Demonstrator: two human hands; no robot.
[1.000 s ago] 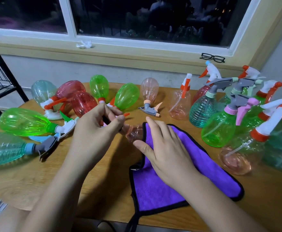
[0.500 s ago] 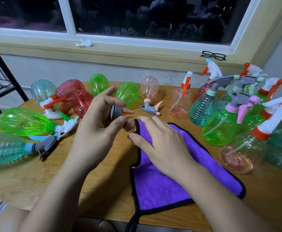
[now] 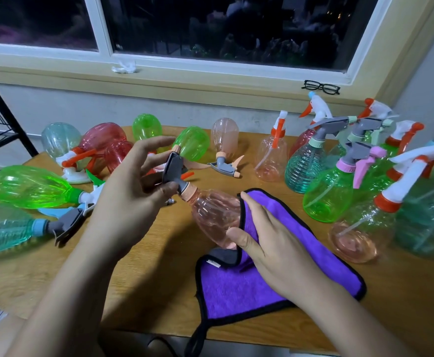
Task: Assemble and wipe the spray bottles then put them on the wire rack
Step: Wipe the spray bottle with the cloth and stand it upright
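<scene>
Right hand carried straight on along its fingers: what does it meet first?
The right hand would first run onto the bare shoulder of the pink bottle, then probably the orange collar and the left hand gripping the grey sprayer head; depth is unclear.

The pink bottle (image 3: 214, 215) now shows more fully, lifted and tilted, its grey sprayer head (image 3: 174, 170) raised in the left hand (image 3: 131, 191); the right hand (image 3: 267, 240) wraps the purple cloth (image 3: 249, 287) around its body.
</scene>
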